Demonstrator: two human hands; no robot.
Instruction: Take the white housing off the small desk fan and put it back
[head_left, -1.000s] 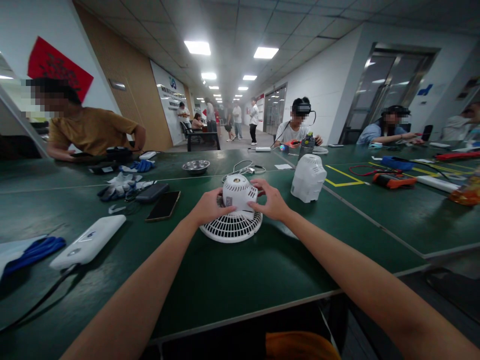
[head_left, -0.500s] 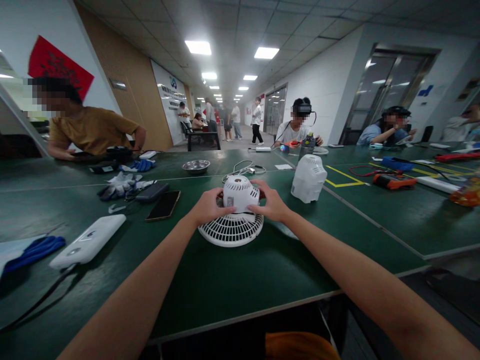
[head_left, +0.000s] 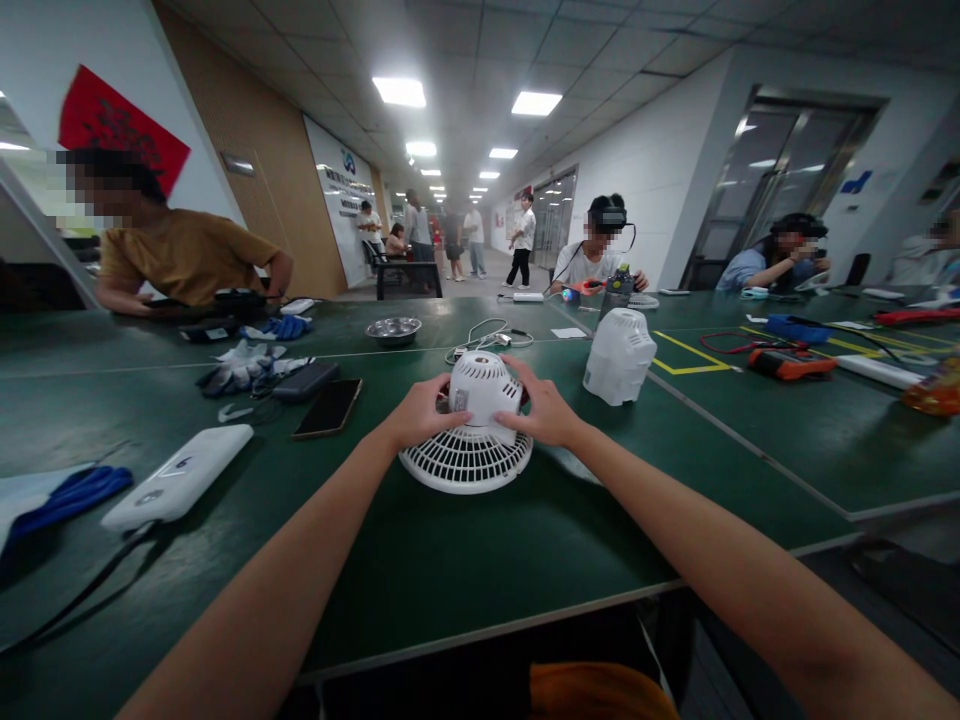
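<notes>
A white vented fan motor housing [head_left: 484, 388] rests on top of a round white fan grille [head_left: 466, 465], which lies on the green table. My left hand [head_left: 421, 412] is curled around the housing's left side, with the thumb across its front. On the right side, my right hand [head_left: 546, 408] grips the same housing, thumb on the front and fingers behind. My fingertips at the back are partly hidden by the housing. Farther right stands a separate white translucent plastic housing [head_left: 619, 358], apart from both hands.
A phone [head_left: 328, 408], a white power bank [head_left: 178, 475] and gloves [head_left: 247, 368] lie on the left. Behind my hands are a metal bowl [head_left: 394, 331] and a coiled cable [head_left: 495, 338]. An orange multimeter [head_left: 791, 363] is at right. Other people sit across the table.
The housing and the grille have shifted very slightly right, and the dark gap at the housing's lower front has narrowed. Both hands keep their hold.
</notes>
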